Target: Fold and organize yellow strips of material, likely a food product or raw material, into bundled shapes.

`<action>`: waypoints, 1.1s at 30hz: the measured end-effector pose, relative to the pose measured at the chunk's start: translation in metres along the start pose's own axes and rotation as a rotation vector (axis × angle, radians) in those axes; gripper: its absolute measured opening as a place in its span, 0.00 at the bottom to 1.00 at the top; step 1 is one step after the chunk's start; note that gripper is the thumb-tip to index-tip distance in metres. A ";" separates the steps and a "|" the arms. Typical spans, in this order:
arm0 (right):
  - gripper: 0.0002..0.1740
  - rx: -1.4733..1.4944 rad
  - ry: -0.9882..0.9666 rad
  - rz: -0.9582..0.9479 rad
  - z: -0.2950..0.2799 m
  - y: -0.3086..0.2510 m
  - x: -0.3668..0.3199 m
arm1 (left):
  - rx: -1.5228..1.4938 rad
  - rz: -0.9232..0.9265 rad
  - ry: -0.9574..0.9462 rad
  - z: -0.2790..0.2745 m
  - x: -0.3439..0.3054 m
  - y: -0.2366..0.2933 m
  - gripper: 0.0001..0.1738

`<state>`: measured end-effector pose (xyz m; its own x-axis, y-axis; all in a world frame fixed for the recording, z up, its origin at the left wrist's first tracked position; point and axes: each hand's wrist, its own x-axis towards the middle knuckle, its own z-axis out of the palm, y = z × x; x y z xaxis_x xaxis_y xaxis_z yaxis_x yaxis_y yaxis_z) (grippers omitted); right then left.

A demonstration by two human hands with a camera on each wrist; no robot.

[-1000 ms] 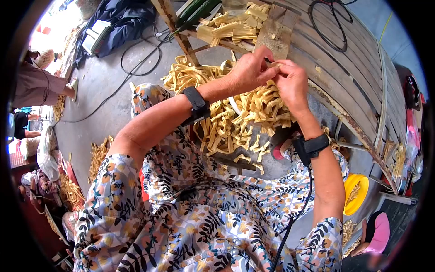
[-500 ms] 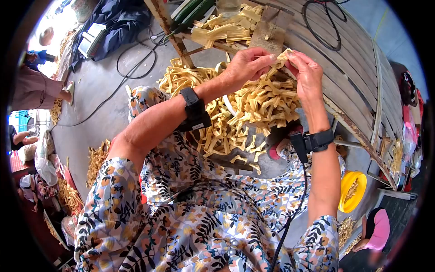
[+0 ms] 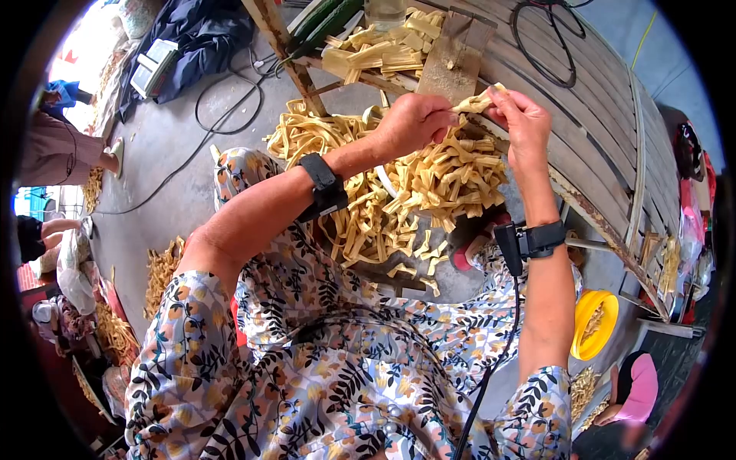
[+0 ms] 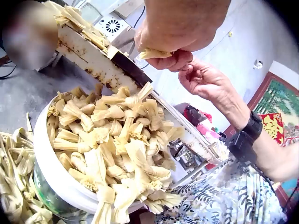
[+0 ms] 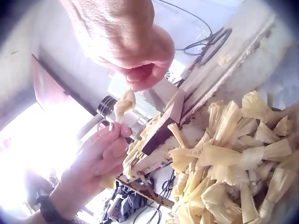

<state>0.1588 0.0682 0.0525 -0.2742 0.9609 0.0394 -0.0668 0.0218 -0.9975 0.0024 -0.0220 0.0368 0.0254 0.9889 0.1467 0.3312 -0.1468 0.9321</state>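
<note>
Between the two hands stretches a short pale-yellow knotted strip (image 3: 477, 101), with a twist in its middle in the right wrist view. My left hand (image 3: 418, 121) pinches its left end with curled fingers. Thumb and fingertips of my right hand (image 3: 527, 126) pinch the other end. Another pale-yellow piece (image 4: 154, 53) sticks out from under the left hand. Below the hands, a heap of similar knotted strips (image 4: 112, 135) rises over the rim of a white-rimmed bucket (image 4: 39, 149).
A slatted table (image 3: 583, 115) with a rusty edge stands beyond the hands. It bears a small wooden board (image 3: 452, 65), flat yellow strips (image 3: 391, 50) and a coiled black cable (image 3: 563, 69). Long loose strips (image 3: 307, 130) lie left of the bucket; a yellow bucket (image 3: 594, 330) stands right.
One second ago the hands met over the board, largely hiding the strip. They have since drawn apart, the right hand shifting right, and the strip shows between them.
</note>
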 end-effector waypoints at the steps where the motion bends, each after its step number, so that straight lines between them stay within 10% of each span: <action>1: 0.08 0.027 0.016 0.009 -0.003 0.001 0.002 | -0.030 -0.002 -0.017 0.000 0.001 -0.002 0.12; 19: 0.08 -0.019 -0.277 0.011 0.009 0.000 -0.005 | -0.657 -0.212 -0.299 -0.010 0.017 -0.010 0.13; 22: 0.07 -0.059 -0.256 -0.009 0.008 0.002 -0.004 | -0.216 -0.156 -0.164 -0.003 0.016 -0.008 0.13; 33: 0.06 0.106 -0.149 0.043 0.013 0.007 -0.003 | -0.005 0.089 0.069 0.013 0.012 -0.001 0.16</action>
<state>0.1468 0.0623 0.0459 -0.4171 0.9088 0.0131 -0.1502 -0.0547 -0.9871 0.0149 -0.0098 0.0334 -0.0104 0.9678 0.2515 0.3256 -0.2346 0.9159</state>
